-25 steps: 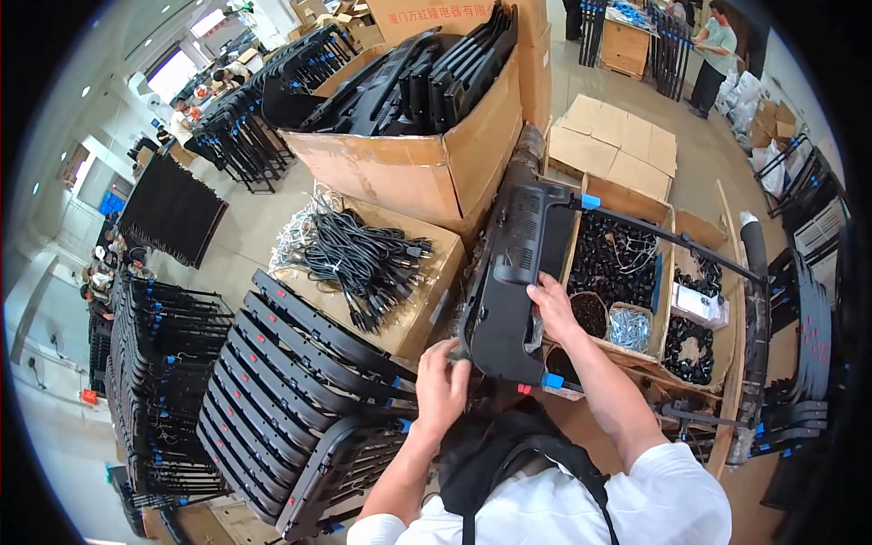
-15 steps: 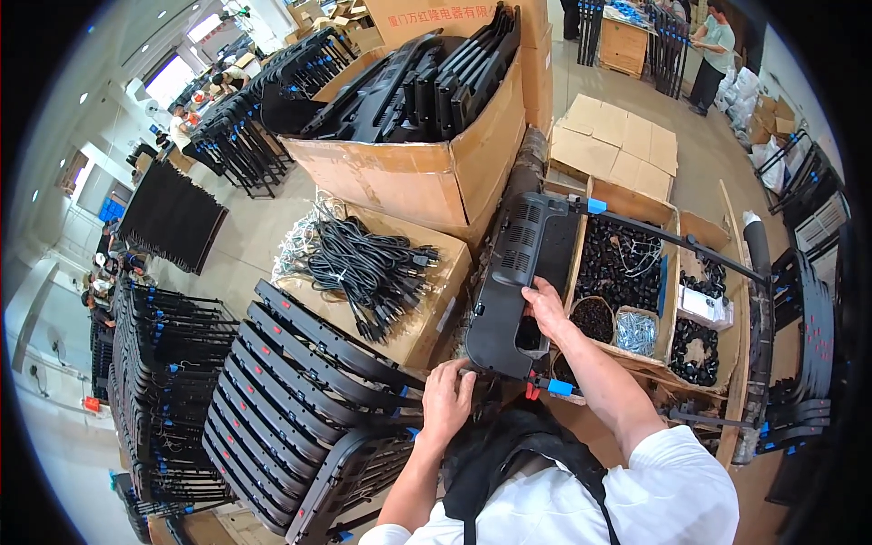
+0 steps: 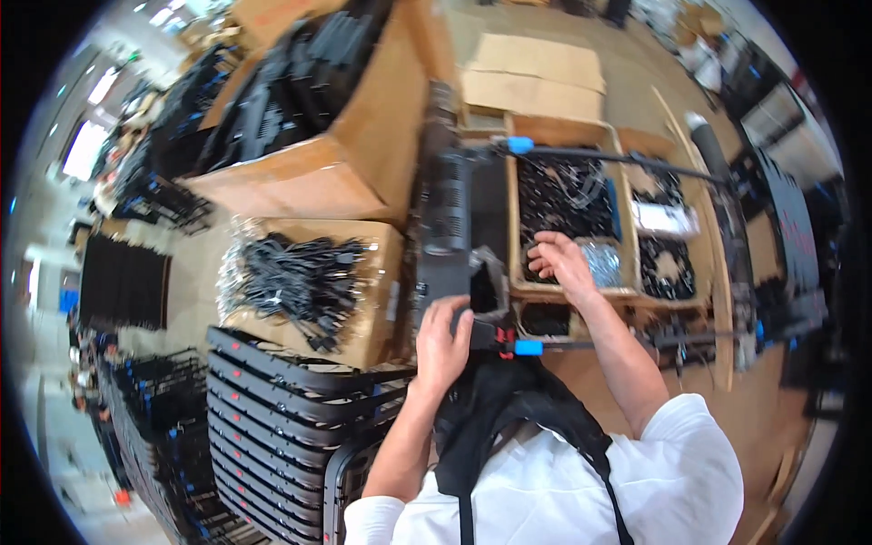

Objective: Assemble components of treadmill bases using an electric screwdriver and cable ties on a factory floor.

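A long black plastic housing with vent slots (image 3: 443, 213) lies in front of me, joined to a black frame (image 3: 627, 159) with blue end pieces that extends right. My left hand (image 3: 442, 343) grips the housing's near end, its thumb beside the curled fingers. Over the near edge of a compartment of small black parts (image 3: 559, 204), my right hand (image 3: 565, 268) hovers with fingers loosely bent and apart, nothing visible in them. Close to it is a compartment of silver screws (image 3: 601, 265). A red piece (image 3: 505, 341) sits by the near blue end piece (image 3: 528, 348).
Left of the housing, a bundle of black cables (image 3: 300, 282) rests on a cardboard box (image 3: 377, 300). Stacked black curved panels (image 3: 272, 436) stand nearer. A large carton (image 3: 300, 182) holds black plastic parts at the far left. A wooden divided bin (image 3: 618, 132) lies beneath the frame.
My right hand has left the housing and moved over the parts bin. My left hand stays at the near end. The view has turned, shifting the scene left and blurring it.
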### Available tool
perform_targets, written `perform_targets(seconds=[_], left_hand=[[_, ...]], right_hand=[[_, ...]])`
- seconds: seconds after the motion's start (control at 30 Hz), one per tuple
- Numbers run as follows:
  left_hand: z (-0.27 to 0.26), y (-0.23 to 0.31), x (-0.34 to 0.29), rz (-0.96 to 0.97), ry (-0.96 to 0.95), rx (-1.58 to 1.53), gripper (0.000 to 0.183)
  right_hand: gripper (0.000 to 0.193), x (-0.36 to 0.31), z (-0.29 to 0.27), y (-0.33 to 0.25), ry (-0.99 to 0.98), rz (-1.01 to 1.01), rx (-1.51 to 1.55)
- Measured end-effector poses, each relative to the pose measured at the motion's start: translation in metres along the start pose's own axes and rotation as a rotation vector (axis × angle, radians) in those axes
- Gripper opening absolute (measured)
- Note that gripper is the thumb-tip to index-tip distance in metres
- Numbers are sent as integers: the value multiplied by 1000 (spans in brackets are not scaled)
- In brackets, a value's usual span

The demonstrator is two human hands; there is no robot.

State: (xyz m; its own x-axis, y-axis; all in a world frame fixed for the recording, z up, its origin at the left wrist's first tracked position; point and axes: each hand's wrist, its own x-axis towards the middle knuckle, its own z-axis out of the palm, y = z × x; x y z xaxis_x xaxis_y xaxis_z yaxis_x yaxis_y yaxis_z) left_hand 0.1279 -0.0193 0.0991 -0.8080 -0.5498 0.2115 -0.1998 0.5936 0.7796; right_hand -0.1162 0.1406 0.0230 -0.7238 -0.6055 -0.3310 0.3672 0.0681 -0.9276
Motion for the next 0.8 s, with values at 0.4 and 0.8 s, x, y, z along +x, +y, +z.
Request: perform_targets(seconds=[0.4,0.8], left_hand=[[264,-35,60,542,-1372,401,27],[315,-89,33,848,-1589,662,42]], right_hand=[[22,-254,-94,-1,38,275,-12],[25,-289,-120,140,443,509,168]])
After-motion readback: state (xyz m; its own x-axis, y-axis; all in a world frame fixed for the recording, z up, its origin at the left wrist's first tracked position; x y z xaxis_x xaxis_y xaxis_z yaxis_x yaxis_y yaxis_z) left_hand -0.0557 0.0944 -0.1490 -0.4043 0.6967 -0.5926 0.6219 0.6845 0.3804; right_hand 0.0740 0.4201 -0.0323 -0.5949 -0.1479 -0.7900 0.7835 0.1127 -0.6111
